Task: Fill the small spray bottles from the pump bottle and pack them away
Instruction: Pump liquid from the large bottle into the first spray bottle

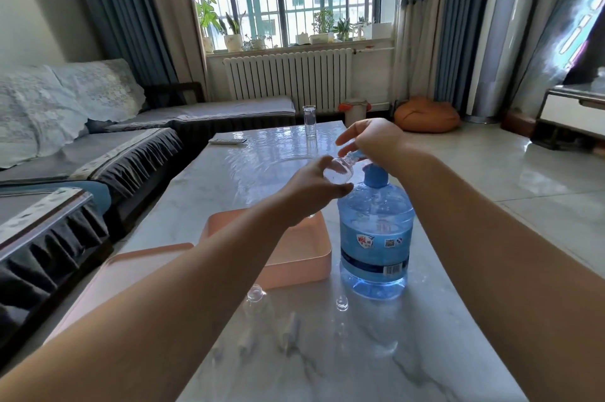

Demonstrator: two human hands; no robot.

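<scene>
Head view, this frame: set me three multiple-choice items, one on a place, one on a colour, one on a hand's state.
1. Where does the pink tray sit relative to the pump bottle?
A. to its left
B. to its right
C. on top of it

2. What colour is the pump head?
A. red
B. blue
C. white

3. What is the left hand doing?
A. lying flat on the table
B. holding a small clear bottle
C. gripping the tray

Answers: 1 A, the tray lies left of the bottle; 2 B, the cap is blue; 3 B, fingers curl round the tilted bottle at the spout.
</scene>
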